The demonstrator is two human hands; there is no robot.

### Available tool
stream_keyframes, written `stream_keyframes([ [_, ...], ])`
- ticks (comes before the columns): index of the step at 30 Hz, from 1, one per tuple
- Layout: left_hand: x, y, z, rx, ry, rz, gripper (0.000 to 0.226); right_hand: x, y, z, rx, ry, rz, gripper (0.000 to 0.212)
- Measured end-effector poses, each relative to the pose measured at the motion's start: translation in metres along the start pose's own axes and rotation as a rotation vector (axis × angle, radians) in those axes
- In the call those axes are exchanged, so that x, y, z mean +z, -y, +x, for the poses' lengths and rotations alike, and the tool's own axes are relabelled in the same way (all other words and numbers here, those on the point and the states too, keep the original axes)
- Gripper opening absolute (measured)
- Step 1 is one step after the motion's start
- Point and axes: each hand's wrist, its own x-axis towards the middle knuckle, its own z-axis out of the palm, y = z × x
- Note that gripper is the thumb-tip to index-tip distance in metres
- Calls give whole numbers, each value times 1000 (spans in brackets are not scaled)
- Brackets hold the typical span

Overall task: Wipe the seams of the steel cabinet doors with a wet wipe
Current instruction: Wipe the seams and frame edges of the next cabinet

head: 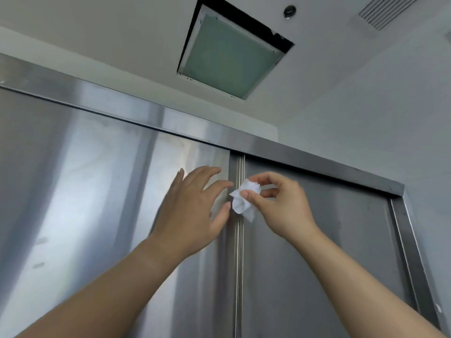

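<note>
Two brushed-steel cabinet doors fill the lower view, the left door (85, 203) and the right door (329, 240). They meet at a vertical seam (239, 264) near the middle. My right hand (280, 206) pinches a crumpled white wet wipe (244, 198) between thumb and fingers, holding it against the seam just below the top rail. My left hand (195, 211) is raised beside it with fingers spread and relaxed, its fingertips close to the wipe and the left door's edge. It holds nothing.
A steel top rail (170, 123) runs across above the doors, and a steel frame post (410, 252) borders the right door. Overhead, the ceiling has an open access hatch (231, 52) and a vent (385, 11). A grey wall (390, 106) stands at the right.
</note>
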Motion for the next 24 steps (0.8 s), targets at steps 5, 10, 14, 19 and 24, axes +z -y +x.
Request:
stream_keyframes([
  [5,16,11,0,-10,70,318,57,5,-18,29,0,-97,50,14],
  [10,23,13,0,9,54,370,59,19,-38,35,-40,-143,50,19],
  [14,22,13,0,7,60,389,59,25,-44,32,-117,-303,-4,26],
  [19,21,12,0,7,59,398,58,26,-41,28,-138,-267,31,13],
  [24,22,14,0,21,52,404,57,22,-40,23,-111,-70,-159,24],
])
